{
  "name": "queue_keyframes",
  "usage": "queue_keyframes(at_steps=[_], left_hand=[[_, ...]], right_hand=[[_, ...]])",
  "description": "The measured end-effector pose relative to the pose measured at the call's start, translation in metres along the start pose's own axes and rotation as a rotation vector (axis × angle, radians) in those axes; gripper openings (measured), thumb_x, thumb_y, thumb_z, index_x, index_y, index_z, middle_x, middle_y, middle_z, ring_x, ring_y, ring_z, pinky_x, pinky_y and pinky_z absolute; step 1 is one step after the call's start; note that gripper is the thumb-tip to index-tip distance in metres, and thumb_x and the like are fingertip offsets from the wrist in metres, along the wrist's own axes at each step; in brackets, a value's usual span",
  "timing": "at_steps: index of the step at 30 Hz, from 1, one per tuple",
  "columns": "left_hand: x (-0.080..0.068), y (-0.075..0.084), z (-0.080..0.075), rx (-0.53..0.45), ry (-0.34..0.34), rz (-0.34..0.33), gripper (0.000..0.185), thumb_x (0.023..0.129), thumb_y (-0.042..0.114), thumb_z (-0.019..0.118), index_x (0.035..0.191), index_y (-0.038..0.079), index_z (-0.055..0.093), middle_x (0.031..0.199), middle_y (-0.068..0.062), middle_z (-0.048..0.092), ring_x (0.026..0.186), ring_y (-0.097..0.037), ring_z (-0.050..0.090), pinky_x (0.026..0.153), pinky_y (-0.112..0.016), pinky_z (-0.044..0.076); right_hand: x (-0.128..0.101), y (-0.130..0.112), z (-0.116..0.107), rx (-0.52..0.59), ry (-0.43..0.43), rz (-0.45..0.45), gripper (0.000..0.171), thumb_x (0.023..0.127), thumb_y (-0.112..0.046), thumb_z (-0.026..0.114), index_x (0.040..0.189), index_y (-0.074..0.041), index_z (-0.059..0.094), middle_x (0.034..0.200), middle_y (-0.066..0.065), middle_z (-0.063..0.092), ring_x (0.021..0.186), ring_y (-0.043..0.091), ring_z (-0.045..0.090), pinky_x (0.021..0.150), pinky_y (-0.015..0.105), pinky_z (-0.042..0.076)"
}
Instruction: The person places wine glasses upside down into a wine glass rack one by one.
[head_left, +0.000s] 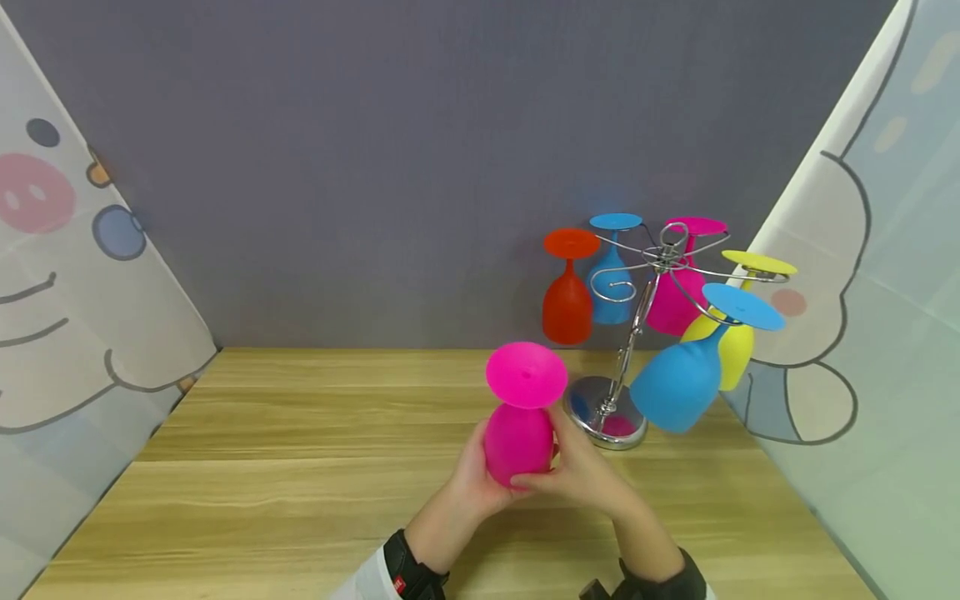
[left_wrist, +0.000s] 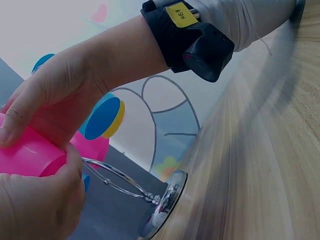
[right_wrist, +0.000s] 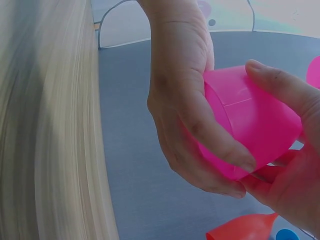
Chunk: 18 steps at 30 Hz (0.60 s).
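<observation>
Both hands meet low over the near middle of the wooden table [head_left: 300, 467], cupping an upside-down pink goblet [head_left: 519, 437] between them. Its bowl points toward the person and its flat round foot tilts up and away. The left hand [head_left: 472, 483] wraps the bowl from the left, fingers curled round its side near the open rim, as the right wrist view shows plainly. The right hand [head_left: 585, 475] closes on it from the other side, thumb laid over the top of the bowl. Held this way, foot uppermost, the goblet sits as the hung ones do.

Just beyond and to the right stands a chrome wire rack [head_left: 637, 333] on a round mirrored base [head_left: 603, 412], near the hands but apart from them. Five goblets hang inverted from its arms by their feet: an orange-red goblet [head_left: 567, 304] at the left, a blue one [head_left: 611, 292] behind it, a second pink one [head_left: 675, 300], a yellow goblet [head_left: 738, 346], and a larger-looking blue goblet [head_left: 678, 383] nearest, tilted outward. One spiral arm [head_left: 615, 287] facing the hands carries nothing.
</observation>
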<state>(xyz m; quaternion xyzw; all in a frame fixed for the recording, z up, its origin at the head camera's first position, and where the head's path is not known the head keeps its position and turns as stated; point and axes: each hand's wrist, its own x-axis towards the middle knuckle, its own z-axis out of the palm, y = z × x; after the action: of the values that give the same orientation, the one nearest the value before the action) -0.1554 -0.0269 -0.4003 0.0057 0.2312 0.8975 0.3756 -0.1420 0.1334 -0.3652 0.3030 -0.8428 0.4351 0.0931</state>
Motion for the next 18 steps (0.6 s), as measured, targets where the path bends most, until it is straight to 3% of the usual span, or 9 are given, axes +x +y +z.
queue_keyframes(at_steps=[12, 18], left_hand=[[-0.0012, 0.0013, 0.0001, 0.028, 0.010, 0.001, 0.055, 0.100, 0.050, 0.026, 0.145, 0.020, 0.030, 0.124, -0.008, 0.050, 0.109, -0.021, 0.053, 0.086, -0.029, 0.050], [-0.0017, 0.0084, -0.0033, 0.149, 0.021, 0.057, 0.049, 0.101, 0.045, 0.025, 0.143, 0.020, 0.034, 0.128, -0.006, 0.049, 0.115, -0.024, 0.050, 0.091, -0.035, 0.048]], right_hand=[[0.0013, 0.0001, 0.0005, 0.024, 0.016, 0.030, 0.097, 0.066, -0.018, 0.089, 0.145, -0.009, 0.032, 0.134, 0.011, 0.050, 0.119, 0.028, 0.053, 0.095, 0.040, 0.052], [-0.0006, 0.0001, -0.0023, -0.020, 0.081, 0.043, 0.093, 0.066, -0.019, 0.089, 0.141, -0.007, 0.035, 0.131, 0.009, 0.055, 0.118, 0.027, 0.057, 0.096, 0.049, 0.050]])
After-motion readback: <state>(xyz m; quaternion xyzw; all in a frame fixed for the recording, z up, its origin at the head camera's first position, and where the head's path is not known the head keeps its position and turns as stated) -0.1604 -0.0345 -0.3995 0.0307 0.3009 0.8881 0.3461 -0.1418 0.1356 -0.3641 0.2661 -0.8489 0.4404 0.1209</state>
